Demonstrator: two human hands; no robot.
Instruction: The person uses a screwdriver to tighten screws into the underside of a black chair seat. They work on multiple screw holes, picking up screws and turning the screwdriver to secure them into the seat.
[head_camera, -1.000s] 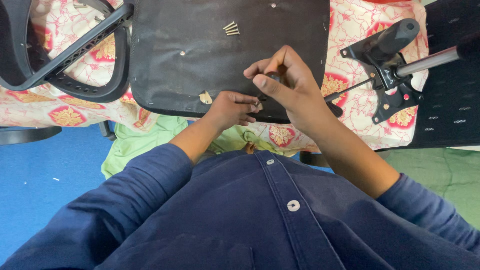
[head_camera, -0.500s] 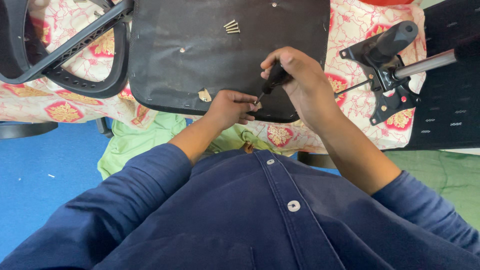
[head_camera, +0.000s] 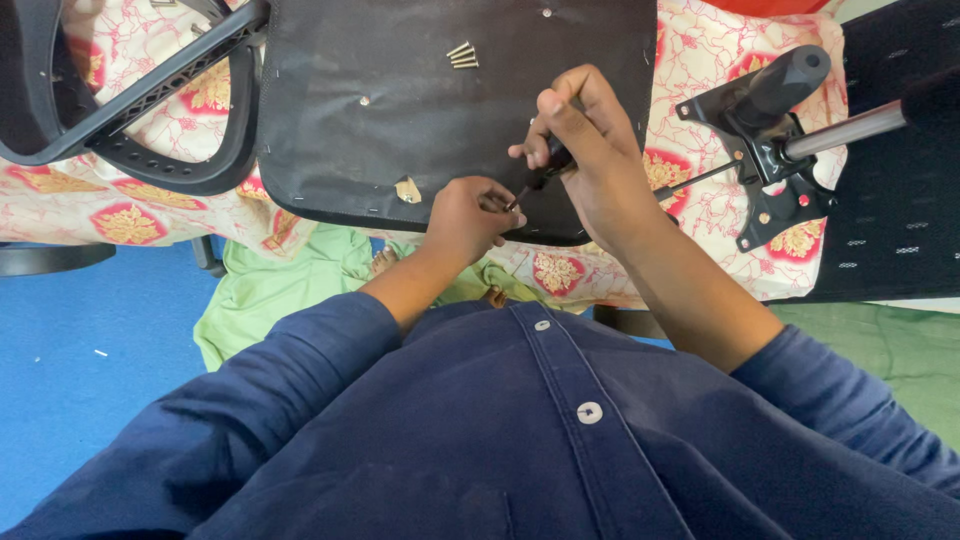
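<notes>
A dark blue buttoned shirt (head_camera: 560, 420) fills the bottom of the frame, both sleeves pushed up the forearms. Just above centre, the person's left hand (head_camera: 465, 215) is curled with fingertips pinched together at the near edge of a black chair seat base (head_camera: 450, 110), which lies underside up on the tabletop; what the fingertips pinch is too small to tell. Right beside it, the right hand (head_camera: 585, 145) is closed around the dark handle of a screwdriver (head_camera: 540, 168), whose tip slants down toward the left hand's fingertips. A small pale tear (head_camera: 407, 189) shows on the seat base left of the left hand. A green cloth (head_camera: 290, 290) hangs below the tabletop's near edge, over a blue floor (head_camera: 80, 340) at lower left. Under the seat base lies a floral tablecloth (head_camera: 700, 70) in red, gold and cream. At right of frame a black chair mechanism plate (head_camera: 765, 150) with a metal lever (head_camera: 845, 130) rests on it. A black plastic armrest frame (head_camera: 140, 110) lies at upper left. Near the top centre, a few loose screws (head_camera: 461, 55) sit on the seat base.
</notes>
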